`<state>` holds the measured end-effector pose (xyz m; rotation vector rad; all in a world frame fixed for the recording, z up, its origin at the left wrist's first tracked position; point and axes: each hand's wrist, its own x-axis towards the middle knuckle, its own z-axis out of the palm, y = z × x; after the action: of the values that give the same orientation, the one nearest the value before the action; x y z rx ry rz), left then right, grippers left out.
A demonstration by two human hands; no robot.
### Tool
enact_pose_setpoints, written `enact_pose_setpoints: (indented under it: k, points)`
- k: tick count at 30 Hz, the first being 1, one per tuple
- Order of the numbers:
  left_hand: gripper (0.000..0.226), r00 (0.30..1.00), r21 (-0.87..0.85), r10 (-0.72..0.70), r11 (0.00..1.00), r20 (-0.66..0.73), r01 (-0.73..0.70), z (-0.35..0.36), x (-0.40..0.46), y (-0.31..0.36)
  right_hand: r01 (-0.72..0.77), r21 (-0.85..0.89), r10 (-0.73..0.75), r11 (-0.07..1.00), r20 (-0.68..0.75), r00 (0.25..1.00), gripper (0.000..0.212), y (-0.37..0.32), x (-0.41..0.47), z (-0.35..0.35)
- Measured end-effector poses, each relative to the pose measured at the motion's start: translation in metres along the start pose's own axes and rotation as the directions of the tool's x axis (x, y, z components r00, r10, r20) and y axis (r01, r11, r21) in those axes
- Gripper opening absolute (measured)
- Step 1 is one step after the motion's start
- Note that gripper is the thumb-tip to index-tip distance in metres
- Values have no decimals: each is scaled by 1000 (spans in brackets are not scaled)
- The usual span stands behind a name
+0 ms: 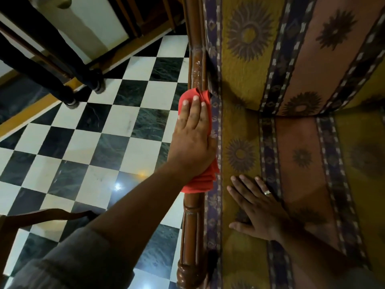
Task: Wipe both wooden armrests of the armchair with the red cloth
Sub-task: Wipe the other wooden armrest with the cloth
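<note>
Red cloth, folded into layers, lies draped over the wooden armrest of the armchair, pinned there under the left hand. That hand is laid flat, its fingers straight and close together, pressing down on the cloth rather than curling round it; a little of the cloth shows beyond the fingertips and a thicker fold hangs out behind the wrist. The armrest's long axis runs straight away from the person, from the turned knob near the bottom of the view up toward the chair back, and the fingers point along that same line. Ahead of the fingertips the rail shows pale scuffed marks, so the uncovered stretch lies directly forward of the hand, and a stroke along the rail looks the natural one. The right hand rests open and empty, palm down, on the patterned seat cushion just beside the rail, apparently as a brace. The other armrest is out of view, so that half of the job cannot be judged. Checkered floor tiles lie beyond the rail.
</note>
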<state>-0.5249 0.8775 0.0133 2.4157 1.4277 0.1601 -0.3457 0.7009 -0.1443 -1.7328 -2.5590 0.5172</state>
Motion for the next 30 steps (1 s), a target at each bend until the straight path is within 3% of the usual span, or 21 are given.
enact_pose_setpoints:
  k: [9, 15, 18, 21, 27, 30]
  points:
    - [79, 1000, 37, -5, 999, -1, 5, -1, 1, 2, 11, -63, -11, 998, -8, 1000, 109, 30, 68, -18]
    - [83, 985, 105, 167, 980, 47, -171, -10, 39, -15, -78, -88, 70, 993, -92, 993, 110, 55, 103, -26]
    - [83, 997, -75, 42, 996, -65, -47, -12, 54, -16, -109, -76, 102, 991, -93, 990, 110, 56, 106, -29]
    - [85, 997, -153, -44, 988, -62, 34, -8, 42, -12, -96, -91, 87, 991, -97, 991, 109, 52, 104, -28]
    - [82, 989, 35, 141, 989, 44, -143, -7, 17, -8, 267, -189, -270, 945, 11, 963, 105, 102, 128, -59]
    - [84, 989, 29, 144, 989, 29, -145, -7, 29, -12, 264, -157, -274, 952, -41, 961, 103, 112, 129, -55]
